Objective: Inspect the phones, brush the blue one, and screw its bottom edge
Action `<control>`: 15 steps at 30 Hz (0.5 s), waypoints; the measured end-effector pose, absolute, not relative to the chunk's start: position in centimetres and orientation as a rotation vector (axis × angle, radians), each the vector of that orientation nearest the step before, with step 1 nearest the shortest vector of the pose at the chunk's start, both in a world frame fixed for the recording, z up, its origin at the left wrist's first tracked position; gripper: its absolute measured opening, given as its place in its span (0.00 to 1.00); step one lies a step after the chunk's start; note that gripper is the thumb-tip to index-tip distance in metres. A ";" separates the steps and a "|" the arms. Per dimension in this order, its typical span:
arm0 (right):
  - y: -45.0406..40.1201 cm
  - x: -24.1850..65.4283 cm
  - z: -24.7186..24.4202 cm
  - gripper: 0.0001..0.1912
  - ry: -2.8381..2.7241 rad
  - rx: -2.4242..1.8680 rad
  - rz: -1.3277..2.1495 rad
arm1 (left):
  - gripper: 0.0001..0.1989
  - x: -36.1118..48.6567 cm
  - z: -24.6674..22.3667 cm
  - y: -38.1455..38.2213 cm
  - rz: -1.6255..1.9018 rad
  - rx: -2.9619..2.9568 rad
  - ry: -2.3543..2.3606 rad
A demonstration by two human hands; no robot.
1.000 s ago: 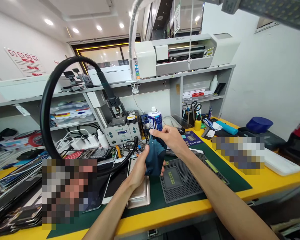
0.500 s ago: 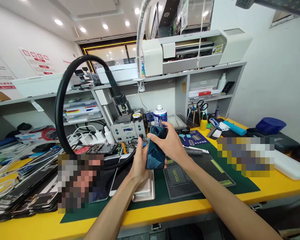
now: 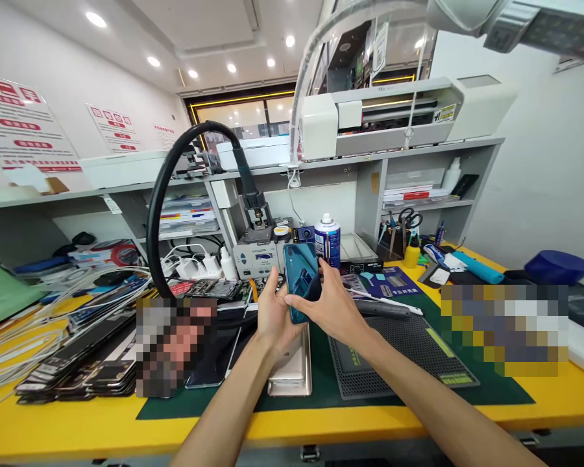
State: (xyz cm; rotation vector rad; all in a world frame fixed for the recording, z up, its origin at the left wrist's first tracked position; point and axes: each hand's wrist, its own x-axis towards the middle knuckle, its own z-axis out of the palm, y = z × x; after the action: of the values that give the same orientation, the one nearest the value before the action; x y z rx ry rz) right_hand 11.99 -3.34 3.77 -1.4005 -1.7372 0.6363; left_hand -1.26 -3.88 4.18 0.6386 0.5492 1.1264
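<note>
Roughly by size, then: yellow bench (image 3: 102,431) under everything, green mat (image 3: 322,384) laid on it. On the mat, right of centre, a grey pad (image 3: 421,344). Pale gold phones (image 3: 289,387) lie stacked just below the hands; blue spray can (image 3: 328,241) upright behind them.

Left hand (image 3: 271,314): grip partly closed, palm and fingers behind and under the blue phone (image 3: 299,264), thumb raised by its left edge. Right hand (image 3: 339,311): grip closed on the same blue phone, thumb across its lower part, fingers at the right edge. No tool seen in either.

Blue phone itself: held above the bench, nearly upright, glossy back with camera facing the wearer. Done, as far as shows: it is picked up, and the back looks whole and seated. Not done: it is not set down or let go. Side away from the camera hidden; cannot tell its condition, nor how much remains.
</note>
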 end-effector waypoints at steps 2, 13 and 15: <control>-3.5 11.9 3.6 0.57 -1.766 -1.398 0.647 | 0.28 -1.3 4.3 -3.8 1.167 0.630 0.555; -3.8 11.3 2.5 0.49 -1.804 -1.326 0.618 | 0.23 -1.6 4.4 -2.9 1.371 0.578 0.404; -3.9 11.0 2.4 0.47 -1.790 -1.318 0.606 | 0.24 -1.8 4.4 -2.9 1.374 0.602 0.413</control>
State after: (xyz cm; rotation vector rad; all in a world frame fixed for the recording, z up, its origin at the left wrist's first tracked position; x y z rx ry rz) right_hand 11.04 -3.90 2.36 -1.3179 -1.7905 0.6063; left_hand -1.82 -2.93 4.39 0.6023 0.4132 1.3744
